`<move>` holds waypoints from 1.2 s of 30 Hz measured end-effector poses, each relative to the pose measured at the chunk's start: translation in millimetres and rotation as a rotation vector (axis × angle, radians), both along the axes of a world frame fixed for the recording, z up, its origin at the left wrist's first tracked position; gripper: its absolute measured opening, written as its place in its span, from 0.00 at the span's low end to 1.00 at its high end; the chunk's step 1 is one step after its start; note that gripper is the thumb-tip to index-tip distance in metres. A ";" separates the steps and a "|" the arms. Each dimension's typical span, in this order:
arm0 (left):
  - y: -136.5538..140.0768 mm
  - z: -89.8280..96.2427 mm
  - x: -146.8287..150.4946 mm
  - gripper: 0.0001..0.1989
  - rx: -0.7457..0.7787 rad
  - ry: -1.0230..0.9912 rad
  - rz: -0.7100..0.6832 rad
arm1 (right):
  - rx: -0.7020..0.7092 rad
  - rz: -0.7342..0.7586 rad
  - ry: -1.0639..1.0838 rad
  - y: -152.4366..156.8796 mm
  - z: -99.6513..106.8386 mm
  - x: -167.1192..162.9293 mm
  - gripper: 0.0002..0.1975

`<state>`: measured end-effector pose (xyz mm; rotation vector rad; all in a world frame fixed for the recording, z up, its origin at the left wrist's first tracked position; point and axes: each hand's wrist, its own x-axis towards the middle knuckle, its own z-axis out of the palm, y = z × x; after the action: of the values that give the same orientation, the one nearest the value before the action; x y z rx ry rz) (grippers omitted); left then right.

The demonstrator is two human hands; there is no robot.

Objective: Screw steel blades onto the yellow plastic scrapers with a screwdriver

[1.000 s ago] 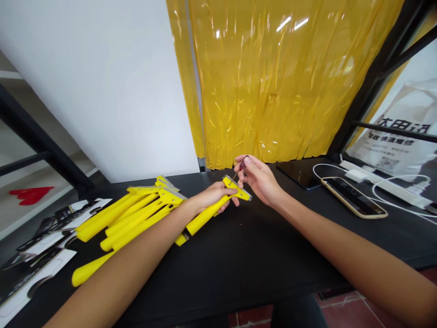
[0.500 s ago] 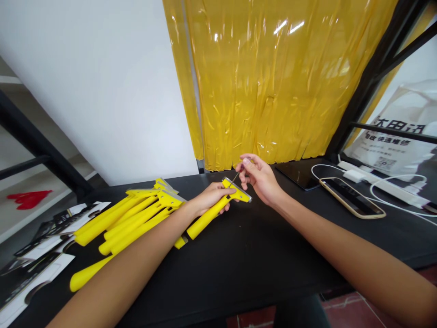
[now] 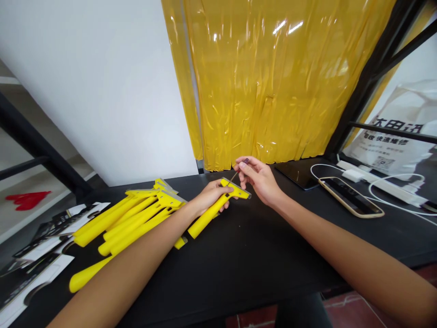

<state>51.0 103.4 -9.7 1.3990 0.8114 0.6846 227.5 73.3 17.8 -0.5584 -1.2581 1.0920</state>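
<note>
My left hand [image 3: 212, 196] is closed around the neck of a yellow scraper [image 3: 208, 220], whose wide head points up and to the right. Between the fingers of my right hand [image 3: 259, 178] is a thin screwdriver [image 3: 235, 176]. Its shaft slants down to the left, and the tip meets the scraper's head near my left thumb. Whether the tip sits in a screw is too small to tell. Several more yellow scrapers [image 3: 136, 214] lie in a pile left of my left hand, partly covered by my left forearm.
Black-and-white cardboard sleeves [image 3: 44, 269] lie at the table's left. On the right are a phone [image 3: 351, 198], a dark tablet [image 3: 297, 175] and a white power strip [image 3: 385, 184] with cables. A yellow strip curtain [image 3: 273, 91] hangs behind the black table [image 3: 246, 269].
My right hand has turned slightly, and more of the screwdriver shows above its fingers. My left hand keeps the scraper in nearly the same place.
</note>
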 end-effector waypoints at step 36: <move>-5.3 6.8 -3.3 0.14 -0.083 0.072 -0.179 | 0.020 -0.096 -0.037 -0.4 4.8 2.8 0.15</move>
<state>47.7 98.1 -2.9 1.4081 0.7522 0.4599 230.2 72.9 22.6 -0.6196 -1.2601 0.9916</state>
